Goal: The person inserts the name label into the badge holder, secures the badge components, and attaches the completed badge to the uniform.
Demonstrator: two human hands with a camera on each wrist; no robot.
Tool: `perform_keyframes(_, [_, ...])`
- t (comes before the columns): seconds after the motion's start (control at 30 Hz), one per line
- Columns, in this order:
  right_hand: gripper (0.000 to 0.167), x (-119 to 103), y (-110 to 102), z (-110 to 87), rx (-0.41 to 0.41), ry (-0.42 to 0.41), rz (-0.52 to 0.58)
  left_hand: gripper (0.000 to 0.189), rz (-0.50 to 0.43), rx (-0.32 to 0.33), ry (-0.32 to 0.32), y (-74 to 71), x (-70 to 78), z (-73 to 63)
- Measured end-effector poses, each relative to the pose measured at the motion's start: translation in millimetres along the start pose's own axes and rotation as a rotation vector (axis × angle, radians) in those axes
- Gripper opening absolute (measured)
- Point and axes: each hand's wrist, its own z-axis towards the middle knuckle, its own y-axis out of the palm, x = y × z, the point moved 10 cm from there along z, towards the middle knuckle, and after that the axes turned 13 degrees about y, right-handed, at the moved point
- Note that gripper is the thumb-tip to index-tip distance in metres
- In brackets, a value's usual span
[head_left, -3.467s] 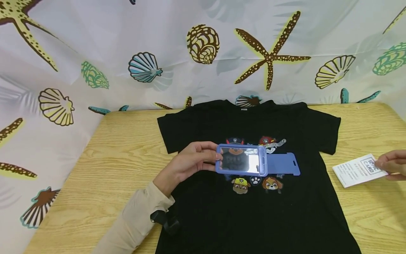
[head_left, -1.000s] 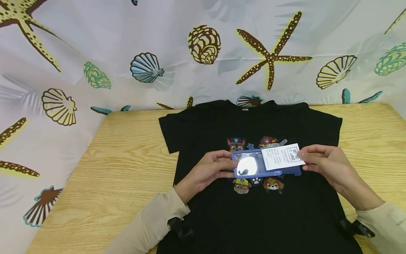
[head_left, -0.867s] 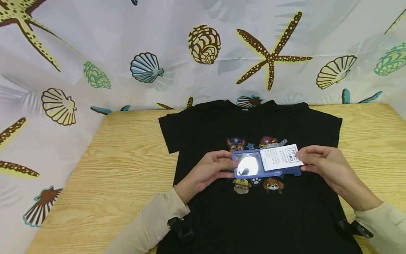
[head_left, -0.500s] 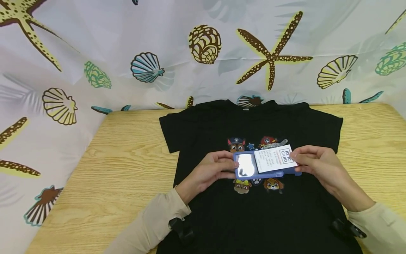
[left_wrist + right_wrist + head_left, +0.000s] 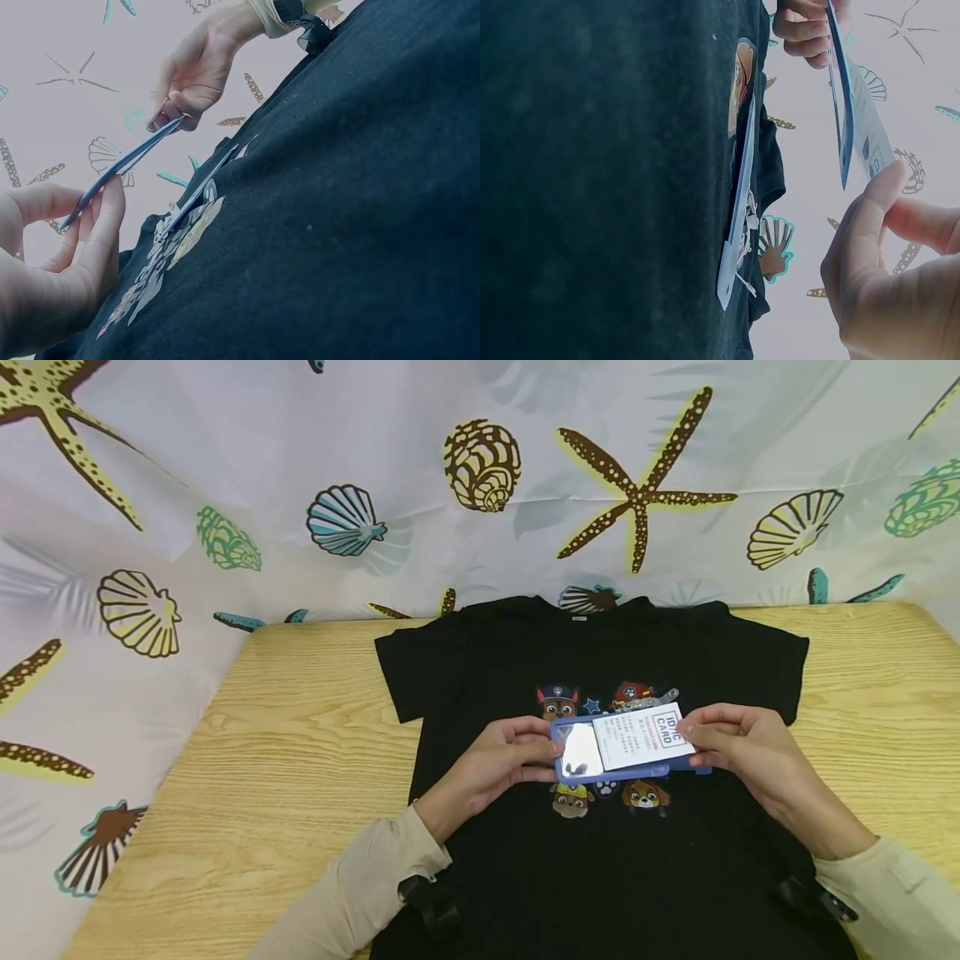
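Note:
My left hand (image 5: 483,768) grips the left end of a blue card holder frame (image 5: 622,775) with a clear window, raised above a black T-shirt. My right hand (image 5: 757,756) pinches the right end of a white card (image 5: 637,739) printed "ID/IC CARD". The card lies slightly tilted over the right part of the frame, leaving the shiny left part of the window uncovered. In the right wrist view the card (image 5: 870,131) runs along the face of the frame (image 5: 845,97). Beneath them, a separate flat blue piece (image 5: 739,214) of the holder rests on the shirt.
The black T-shirt (image 5: 600,877) with printed cartoon dogs is spread on a wooden table (image 5: 300,718). A clear strap with metal snaps (image 5: 663,697) shows just behind the card. A white curtain (image 5: 412,410) with shells and starfish hangs behind the table.
My right hand has brought the card in from the far right over the frame, then slid it further left along it. My left hand has shifted slightly right with the frame.

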Motion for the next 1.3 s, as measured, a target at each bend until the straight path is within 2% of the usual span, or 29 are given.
perform_keyframes(0.3, [0.031, -10, 9, -8.9, 0.002, -0.060, 0.017, 0.022, -0.013, -0.010, -0.002, 2.2, 0.7, -0.6])
perform_keyframes(0.6, [0.025, -23, 17, -20.7, 0.093, -0.142, -0.096, 0.020, -0.017, -0.006, -0.022, 4.2, 1.1, -2.5])
perform_keyframes(0.87, [0.022, -28, 24, -24.4, 0.114, -0.180, -0.119, 0.026, -0.007, -0.004, -0.027, 6.4, 2.1, -3.8])
perform_keyframes(1.1, [0.017, -35, 27, -28.7, 0.201, -0.235, -0.255, 0.022, -0.010, -0.005, -0.022, 6.9, 2.3, -4.3])
perform_keyframes(1.3, [0.014, -40, 31, -31.4, 0.216, -0.291, -0.284, 0.021, -0.023, -0.012, -0.028, 6.9, 1.7, -4.8])
